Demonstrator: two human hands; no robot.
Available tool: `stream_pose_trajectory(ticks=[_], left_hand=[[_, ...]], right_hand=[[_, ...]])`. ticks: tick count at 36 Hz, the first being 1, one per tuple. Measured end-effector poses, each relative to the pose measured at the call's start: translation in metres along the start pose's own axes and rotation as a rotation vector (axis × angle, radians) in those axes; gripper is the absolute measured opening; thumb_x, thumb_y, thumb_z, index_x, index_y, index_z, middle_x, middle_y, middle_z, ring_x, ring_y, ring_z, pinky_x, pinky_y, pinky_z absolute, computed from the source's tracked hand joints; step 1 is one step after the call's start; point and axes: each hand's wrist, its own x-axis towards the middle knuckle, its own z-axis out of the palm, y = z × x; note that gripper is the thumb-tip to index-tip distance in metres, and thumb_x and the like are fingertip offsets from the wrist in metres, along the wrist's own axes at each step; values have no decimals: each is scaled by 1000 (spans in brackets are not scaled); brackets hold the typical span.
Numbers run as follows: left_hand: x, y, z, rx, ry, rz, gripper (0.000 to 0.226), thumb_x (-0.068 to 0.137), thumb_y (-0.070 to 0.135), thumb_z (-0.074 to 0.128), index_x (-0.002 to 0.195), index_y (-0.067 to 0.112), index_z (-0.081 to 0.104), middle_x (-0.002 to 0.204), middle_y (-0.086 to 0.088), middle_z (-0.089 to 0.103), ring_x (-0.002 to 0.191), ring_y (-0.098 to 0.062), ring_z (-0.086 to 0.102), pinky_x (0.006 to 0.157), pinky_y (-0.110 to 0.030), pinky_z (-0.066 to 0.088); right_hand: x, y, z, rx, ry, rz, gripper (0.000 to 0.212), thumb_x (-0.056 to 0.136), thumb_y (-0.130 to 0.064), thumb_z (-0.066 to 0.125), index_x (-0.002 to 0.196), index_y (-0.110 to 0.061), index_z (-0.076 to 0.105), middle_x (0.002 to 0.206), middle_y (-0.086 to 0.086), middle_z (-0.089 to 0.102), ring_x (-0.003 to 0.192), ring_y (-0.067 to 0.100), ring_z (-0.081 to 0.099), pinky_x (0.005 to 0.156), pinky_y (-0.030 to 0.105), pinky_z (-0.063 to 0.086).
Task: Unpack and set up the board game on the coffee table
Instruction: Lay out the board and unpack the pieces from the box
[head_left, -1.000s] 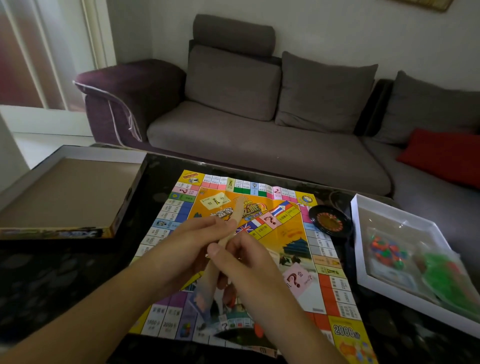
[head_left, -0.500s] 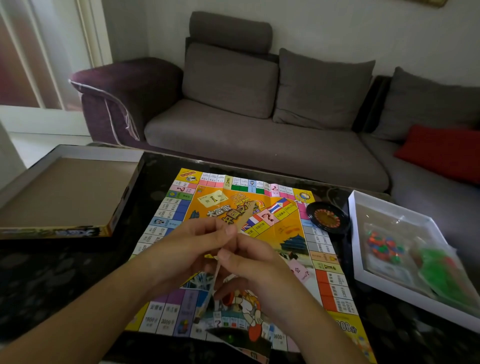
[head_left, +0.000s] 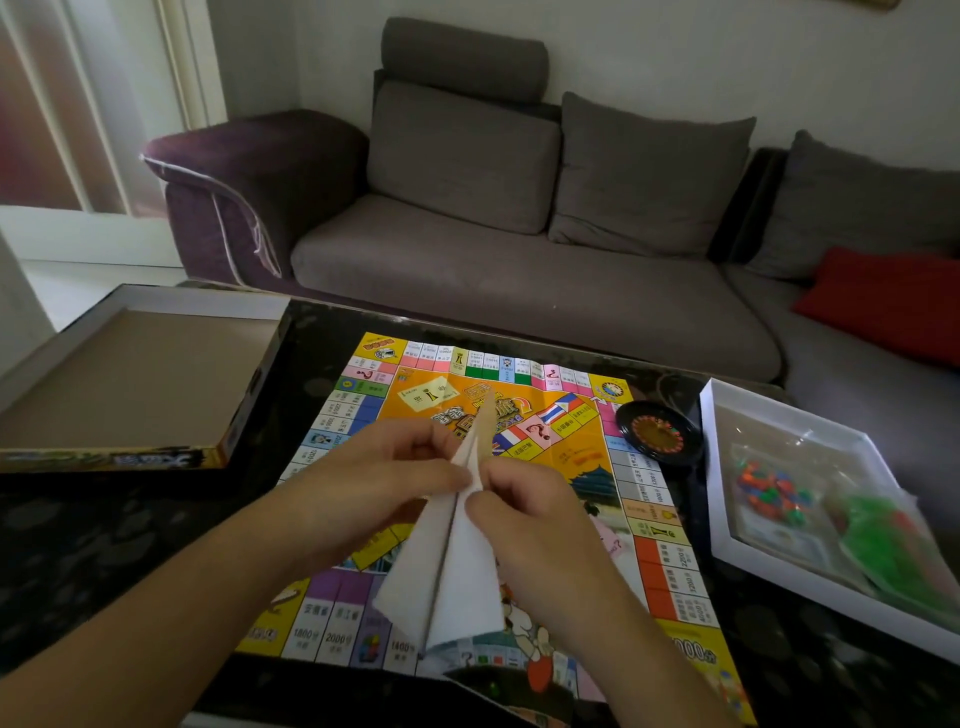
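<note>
Both hands, left (head_left: 384, 488) and right (head_left: 540, 525), pinch a folded white paper sheet (head_left: 457, 566) held above the colourful paper game board (head_left: 649, 525), which lies flat on the dark glossy counter (head_left: 104, 545).

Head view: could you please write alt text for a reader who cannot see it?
Both hands, left and right, pinch a folded white sheet above a colourful game board spread on a dark coffee table. A roulette wheel and white tray lie right, an empty lid left.
</note>
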Motion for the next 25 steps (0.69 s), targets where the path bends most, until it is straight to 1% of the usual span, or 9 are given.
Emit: stream_pose_trajectory(ticks=[4,7,9,11,14,17,19,22,25], left_hand=[[1,8,-12,466,292,98,18,90,23,78,98,29,63,97,7,71,87,-12,70,72,-25,56],[2,7,-20,893,562,315,33,87,18,81,97,35,54,100,14,57,89,-10,56,73,-17,41],[2,8,-21,1109,594,468,33,86,11,80,101,35,62,107,15,53,98,-6,47,83,-21,41],[0,10,-17,1087,473,484,21,94,20,74,106,36,68,106,20,56,97,-4,54,90,-26,50],[-6,19,-3,653,300,296,28,98,51,60,125,45,62,112,24,66,101,3,64,87,-20,54],[-12,22,4,637,525,414,34,91,52,64,123,43,57,107,23,63,96,8,62,72,-13,48],[-23,26,10,649,634,578,27,87,46,67,109,43,53,97,21,60,93,2,60,67,-14,46],[-36,32,22,639,587,693,24,86,48,69,102,42,52,94,17,57,89,-8,59,68,-20,51],[-33,27,31,642,542,608,28,87,46,72,101,41,48,95,18,56,83,-6,58,71,-18,50]], right_hand=[[-1,-10,-15,-142,71,-39,22,101,-18,54,86,-3,57,86,20,61,78,36,61,62,37,42],[-1,-19,-28,-271,105,-67,22,101,-23,55,86,-7,59,88,5,62,81,20,61,65,26,45],[-2,-27,-33,-386,159,-127,18,101,-25,56,90,-13,63,101,-15,57,95,4,57,68,12,48],[-5,-36,-35,-487,203,-196,16,100,-31,53,92,-20,62,118,-27,48,108,-8,50,76,6,47],[-15,-48,-28,-624,212,-279,15,100,-39,45,97,-30,57,139,-32,33,120,-10,44,77,3,47],[-21,-53,-15,-735,215,-297,29,104,-40,41,122,-28,59,154,-29,22,129,-1,44,89,15,53],[-23,-55,-11,-718,237,-265,28,105,-42,40,121,-28,58,156,-28,19,128,-3,42,93,16,50],[-20,-52,-12,-646,243,-245,25,104,-43,50,118,-27,62,154,-29,25,121,-5,46,95,18,50],[-15,-46,-11,-601,241,-260,20,102,-39,55,114,-27,65,152,-30,32,116,-7,51,94,20,53]])
